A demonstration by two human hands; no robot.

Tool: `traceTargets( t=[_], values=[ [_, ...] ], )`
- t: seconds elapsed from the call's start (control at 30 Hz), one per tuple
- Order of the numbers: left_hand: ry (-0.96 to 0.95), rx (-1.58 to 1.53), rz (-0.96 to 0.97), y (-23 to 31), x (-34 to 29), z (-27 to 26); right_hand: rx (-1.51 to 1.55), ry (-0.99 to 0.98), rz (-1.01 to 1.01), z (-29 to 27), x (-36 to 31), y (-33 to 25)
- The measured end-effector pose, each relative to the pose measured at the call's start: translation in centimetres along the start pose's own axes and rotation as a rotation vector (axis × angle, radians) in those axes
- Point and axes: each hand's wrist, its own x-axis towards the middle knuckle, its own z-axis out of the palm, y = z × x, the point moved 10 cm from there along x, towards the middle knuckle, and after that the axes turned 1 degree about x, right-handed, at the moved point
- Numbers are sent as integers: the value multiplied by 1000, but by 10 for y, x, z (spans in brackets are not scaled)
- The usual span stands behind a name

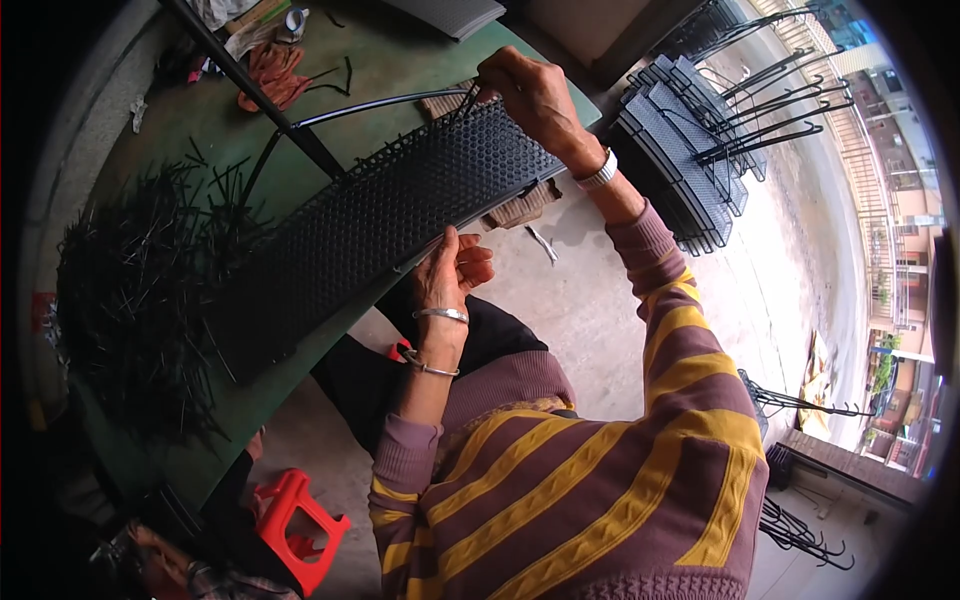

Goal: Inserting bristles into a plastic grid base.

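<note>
A long black woven panel (370, 210) with a honeycomb-like mesh lies slantwise across the green table, a curved black metal rod (370, 103) running by its far side. At the panel's far right corner, my right hand (535, 100) is closed in a pinch on a thin black strip (468, 100); its fingertips are partly hidden. My left hand (452, 272) is at the near edge, thumb against the rim and fingers curled, gripping the panel there. Short black strip ends stick up along the far edge.
Loose black strips (140, 300) are heaped at the table's left. Reddish gloves (272, 78) lie at the back of the green table (240, 420). Finished mesh panels with hooked rods (680, 150) are stacked at right. A red stool (300, 530) and another person's hand (160, 555) are at lower left.
</note>
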Motion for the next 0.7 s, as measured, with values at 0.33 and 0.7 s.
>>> traceTargets(
  t=[0.33, 0.7],
  values=[
    [-41, -9, 15, -4, -2, 0, -26, 9, -2, -3, -2, -3],
    [-37, -13, 15, -5, -6, -1, -116, -78, -100, 8, 2, -3]
  ],
)
